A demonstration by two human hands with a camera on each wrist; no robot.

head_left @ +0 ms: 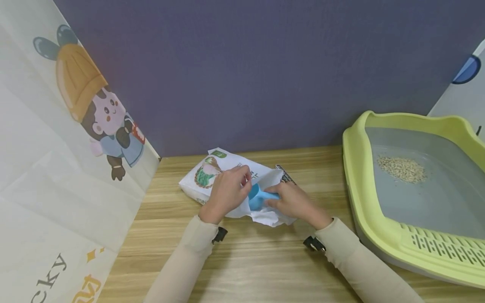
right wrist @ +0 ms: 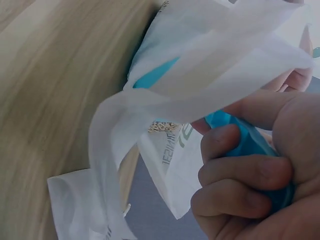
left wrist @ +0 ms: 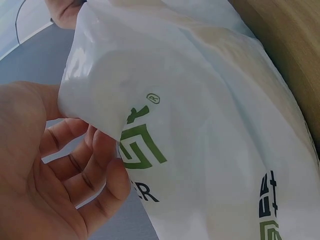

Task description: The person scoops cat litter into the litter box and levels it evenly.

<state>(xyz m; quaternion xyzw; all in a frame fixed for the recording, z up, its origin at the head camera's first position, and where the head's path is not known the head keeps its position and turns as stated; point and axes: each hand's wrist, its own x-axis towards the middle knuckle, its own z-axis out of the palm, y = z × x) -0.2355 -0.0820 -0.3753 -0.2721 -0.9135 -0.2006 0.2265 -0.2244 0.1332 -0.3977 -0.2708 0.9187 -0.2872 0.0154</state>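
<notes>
A white printed plastic bag (head_left: 236,162) lies on the wooden table, its torn mouth towards the right. My left hand (head_left: 229,189) pinches the edge of that mouth between thumb and fingers; the left wrist view shows the bag film (left wrist: 165,120) drawn up taut there. Fingers of my right hand (head_left: 294,201) curl round the handle of a blue scoop (head_left: 256,202). The scoop's head sits in the bag's opening, partly covered by the film. In the right wrist view, tan pellets (right wrist: 164,127) show inside the bag below the scoop handle (right wrist: 247,140).
To the right stands a litter box with a yellow-green rim (head_left: 356,176) and grey base, a small heap of tan pellets (head_left: 402,169) in it. A dark blue panel (head_left: 257,75) rises behind the table (head_left: 250,261). A white sheet with a cartoon figure (head_left: 107,109) borders the left.
</notes>
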